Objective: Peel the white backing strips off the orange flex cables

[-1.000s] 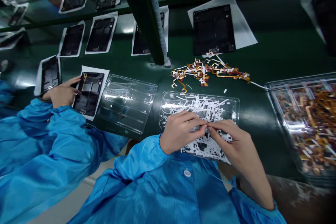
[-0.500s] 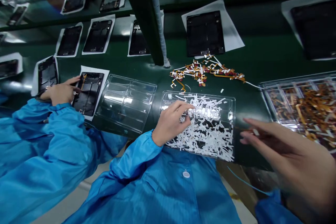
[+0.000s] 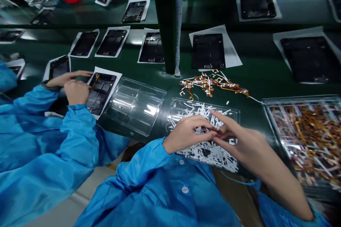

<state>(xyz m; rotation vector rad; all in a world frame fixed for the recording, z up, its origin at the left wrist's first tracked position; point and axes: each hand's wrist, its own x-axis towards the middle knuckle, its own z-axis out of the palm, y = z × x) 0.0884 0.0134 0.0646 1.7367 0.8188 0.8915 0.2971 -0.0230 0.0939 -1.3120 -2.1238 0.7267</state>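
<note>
Above a clear tray (image 3: 238, 116) strewn with white paper strips (image 3: 210, 152), my two hands meet at the fingertips. My left hand (image 3: 190, 133) pinches at a tiny reddish piece between the hands, too small to name. My right hand (image 3: 236, 134) has its thumb and a finger closed at the same spot, its index finger raised. Just beyond the tray lies a loose pile of orange and white flex cables (image 3: 210, 83). A compartment tray full of such cables (image 3: 317, 131) is at the right.
An empty clear compartment tray (image 3: 135, 106) lies left of the strips. A co-worker's hands (image 3: 76, 87) work at a black panel (image 3: 99, 94). A dark post (image 3: 165, 21) stands beyond. More black panels (image 3: 208, 51) on white sheets line the bench.
My right hand has come in from the right to meet my left hand over the tray. My left hand has shifted slightly right. The view has turned, and the co-worker's hands have moved.
</note>
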